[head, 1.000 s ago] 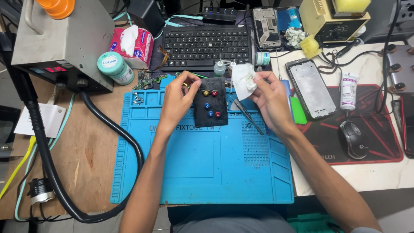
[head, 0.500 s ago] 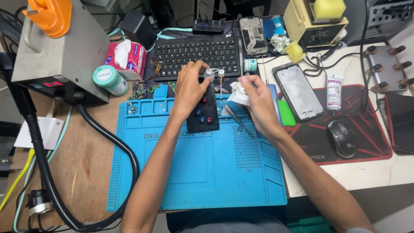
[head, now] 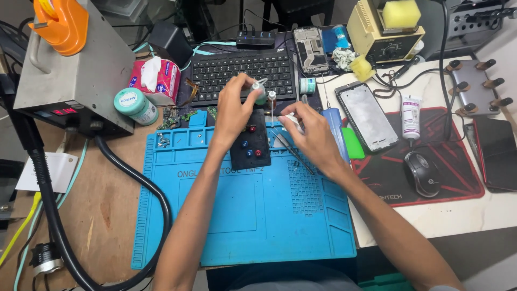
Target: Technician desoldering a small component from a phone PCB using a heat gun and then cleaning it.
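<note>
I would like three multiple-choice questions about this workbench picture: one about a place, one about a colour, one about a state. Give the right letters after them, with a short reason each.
1. Where does the computer mouse lie?
A. on the blue work mat
B. on the red and black pad
C. on the keyboard

2. What colour is the sponge on top of the beige station?
A. yellow
B. green
C. white

3. How is the left hand occupied?
A. resting flat and empty
B. typing on the keyboard
C. holding a small bottle

Answers: 1 B, the mouse sits on the red and black pad at the right. 2 A, the block on the station is yellow. 3 C, the fingers pinch a small bottle above the black block.
</note>
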